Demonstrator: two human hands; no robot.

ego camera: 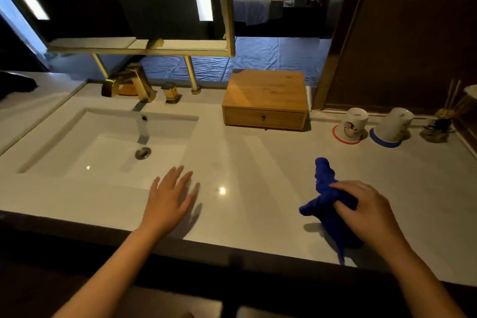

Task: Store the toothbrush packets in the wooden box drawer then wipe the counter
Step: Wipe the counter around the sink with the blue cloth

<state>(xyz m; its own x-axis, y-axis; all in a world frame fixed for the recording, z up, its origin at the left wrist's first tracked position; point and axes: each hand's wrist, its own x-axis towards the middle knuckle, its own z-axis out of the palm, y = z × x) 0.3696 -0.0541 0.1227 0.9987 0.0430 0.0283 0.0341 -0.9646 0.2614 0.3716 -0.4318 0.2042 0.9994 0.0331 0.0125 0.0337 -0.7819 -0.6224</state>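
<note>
A wooden box (265, 90) stands at the back of the white counter (253, 160), its single drawer (264, 117) shut. No toothbrush packets are in sight. My right hand (361, 206) grips a crumpled blue cloth (324, 188) near the counter's front right; part of the cloth sticks up and part trails toward the front edge. My left hand (171, 196) hovers flat with fingers spread over the counter, just right of the sink (108, 142), and holds nothing.
A gold faucet (131, 85) and handle (171, 93) stand behind the sink. Two upturned cups (352, 124) (393, 126) sit on red and blue coasters at the back right, beside a reed diffuser (438, 126). A mirror (144, 2) hangs above.
</note>
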